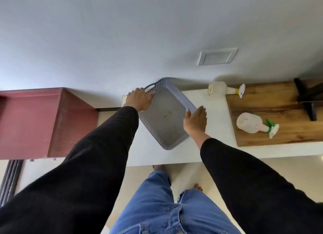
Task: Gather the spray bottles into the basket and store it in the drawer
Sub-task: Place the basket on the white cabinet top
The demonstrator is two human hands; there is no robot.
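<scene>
Steadying the basket (166,115) with both hands; that is how I read it from the head view. The grey perforated basket sits on the white worktop (216,111), turned at a slant, its long axis running from the far left corner toward the near right. Nothing from the task is in it yet; a small speck lies on its floor, too small for me to name.

Left hand (139,101) is on the far-left end, thumb hooked inside the wall and fingers draped over the rim beside the handle cut-out. Looks like a grip, though the fingertips are hidden behind the rim. Right hand (194,120) lies against the right long wall, thumb tip inside the rim, fingers fairly straight down the outside. More a press than a clasp, by my judgement.

Both spray bottles lie off to the right of the basket, on their sides, nozzles pointing right and away from it. The far bottle (222,89) rests at the back where worktop meets the wooden board (279,111). The near bottle (251,123), with the green trigger, lies wholly on the board.

Right hand is plainly the nearer one to both. The bottles' bases face the basket, so I expect a reach to the right meets the body of each first.
</scene>
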